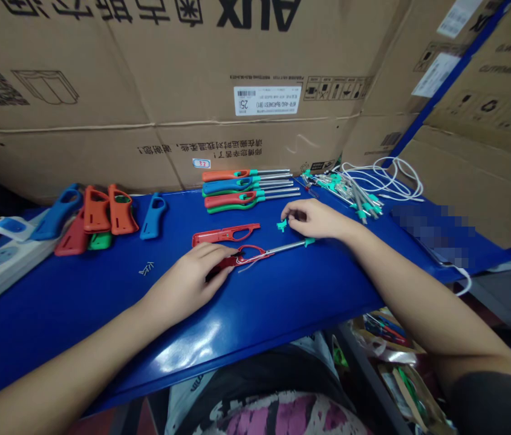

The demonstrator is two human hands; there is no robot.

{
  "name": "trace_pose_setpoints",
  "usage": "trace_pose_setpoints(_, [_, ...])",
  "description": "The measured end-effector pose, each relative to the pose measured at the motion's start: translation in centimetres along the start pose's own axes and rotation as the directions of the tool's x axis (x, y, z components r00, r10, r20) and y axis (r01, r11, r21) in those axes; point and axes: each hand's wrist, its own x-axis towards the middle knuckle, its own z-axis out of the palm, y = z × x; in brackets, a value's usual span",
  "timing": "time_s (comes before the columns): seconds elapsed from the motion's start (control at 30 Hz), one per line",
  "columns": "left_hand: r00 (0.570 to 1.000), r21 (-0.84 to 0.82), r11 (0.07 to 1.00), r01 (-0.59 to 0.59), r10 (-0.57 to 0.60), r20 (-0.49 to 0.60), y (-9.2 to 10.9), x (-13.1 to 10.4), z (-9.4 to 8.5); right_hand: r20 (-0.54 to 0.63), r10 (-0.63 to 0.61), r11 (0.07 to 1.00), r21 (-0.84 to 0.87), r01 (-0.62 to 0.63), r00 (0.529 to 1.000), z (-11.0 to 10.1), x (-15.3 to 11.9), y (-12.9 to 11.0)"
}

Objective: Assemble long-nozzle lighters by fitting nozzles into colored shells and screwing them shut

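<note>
My left hand [196, 272] is closed around the handle end of a red lighter half-shell [262, 249], low over the blue table. A thin metal tube [286, 245] with a teal tip [309, 241] runs out of this shell to the right, and a thin wire hangs at its loop. Just behind lies the matching red half-shell [225, 234]. My right hand [316, 219] has curled fingers with a gap between them and the thumb. Its fingertips are right by a small teal plastic piece [281, 225]; whether they touch it is unclear.
Several assembled lighters [248, 184] lie stacked at the back. Coloured handle shells [121, 211] and small screws [146, 268] are at the left, near a power strip [5, 260]. Metal tubes with teal parts [350, 193], a white cable [400, 175] and a phone [418, 232] lie right.
</note>
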Motion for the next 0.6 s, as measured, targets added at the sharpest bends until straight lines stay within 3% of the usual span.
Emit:
trace_pose_setpoints(0.13, [0.999, -0.049, 0.998, 0.037, -0.038, -0.007, -0.1, 0.0, 0.1, 0.012, -0.119, 0.993, -0.012, 0.119, 0.993, -0.3, 0.0, 0.9])
trace_pose_setpoints(0.3, [0.996, -0.078, 0.993, 0.089, -0.088, 0.024, 0.2, 0.0, 0.0, 0.032, -0.171, 0.985, 0.024, 0.17, 0.985, 0.2, 0.1, 0.6])
trace_pose_setpoints(0.47, [0.992, -0.085, 0.99, 0.114, -0.109, 0.058, 0.5, 0.0, 0.0, -0.063, -0.123, 0.988, -0.101, 0.116, 0.99, 0.7, 0.1, 0.2])
trace_pose_setpoints(0.6, [0.993, -0.1, 0.989, 0.11, -0.105, 0.048, 0.4, 0.1, 0.0, -0.115, -0.131, 0.99, -0.058, 0.125, 0.985, 1.4, 0.5, 0.4])
